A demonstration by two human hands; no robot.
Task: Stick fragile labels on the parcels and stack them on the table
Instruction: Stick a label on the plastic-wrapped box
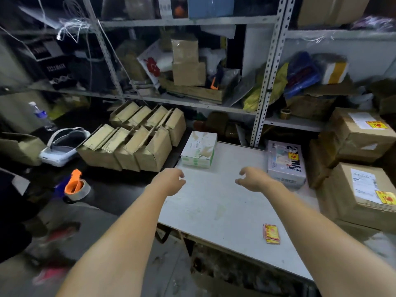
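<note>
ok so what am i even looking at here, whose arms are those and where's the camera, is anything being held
There is no machine here. The single picture comes from a camera worn on a person's head, looking forward and down, so the two bare arms are that person's own. The left hand and right hand both reach out over a white table with fingers loosely curled, and neither holds anything. On the table are a white and green box at the far edge, a printed box to its right that seems to carry a yellow sticker, and a small stack of yellow and red labels nearer the person. To the right are brown cartons that already carry such labels. Behind the table are cluttered shelves.
</note>
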